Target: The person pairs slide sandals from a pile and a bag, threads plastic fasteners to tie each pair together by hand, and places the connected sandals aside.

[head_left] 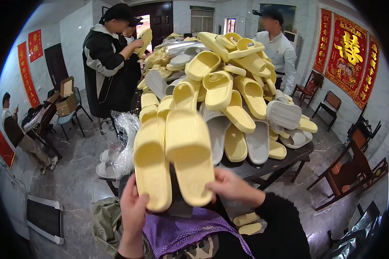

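Note:
My left hand (134, 203) grips the heel end of a yellow slide slipper (152, 172), thumb on the footbed and fingers underneath. With my right hand (231, 185) I pinch the heel edge of a second yellow slipper (193, 172), thumb on top. The two slippers stand side by side in front of me, toes pointing away, the right one slightly blurred. Behind them rises a large heap of yellow slippers (218, 88) mixed with grey slippers (258, 140) on a dark table (285, 162).
Clear plastic wrapping (126, 142) hangs at the table's left side, beside white slippers (106, 162). More yellow slippers (248, 222) lie below on the right. Two co-workers, one holding a slipper (146, 41), stand far left; another person (277, 47) is far right. Wooden chairs (352, 168) line the right.

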